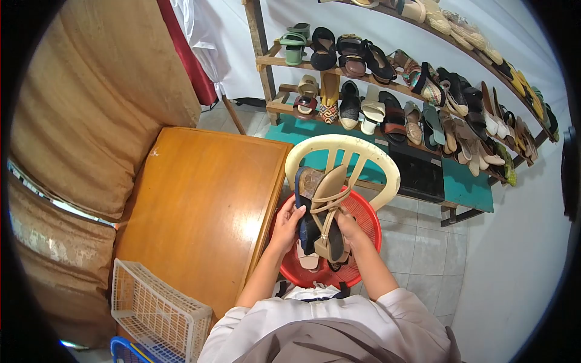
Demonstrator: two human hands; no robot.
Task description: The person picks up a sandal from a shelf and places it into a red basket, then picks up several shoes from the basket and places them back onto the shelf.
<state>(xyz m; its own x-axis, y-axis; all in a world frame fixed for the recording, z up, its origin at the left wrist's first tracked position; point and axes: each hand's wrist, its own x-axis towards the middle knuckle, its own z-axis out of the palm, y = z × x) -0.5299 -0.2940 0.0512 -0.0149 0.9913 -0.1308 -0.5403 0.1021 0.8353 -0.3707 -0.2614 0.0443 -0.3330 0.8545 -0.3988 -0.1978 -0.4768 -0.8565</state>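
Note:
Two different shoes are held side by side above a red basket [374, 224]. My left hand [287, 225] is closed on the dark blue shoe [304, 227], its thumb against the side. My right hand [351, 228] grips the beige strappy sandal [330, 187], whose straps cross in the middle and whose heel points down. The two shoes touch each other. In the basket below lie more shoes, among them a pale one [308, 260], partly hidden by the held pair. Behind the basket stands a cream plastic chair [387, 175].
A wooden table [200, 206] is at the left, with a white plastic crate [151, 302] near its front corner. Wooden racks [363, 77] with rows of shoes run along the back and right, above a teal bench [469, 190]. Brown curtains [78, 109] hang at the left.

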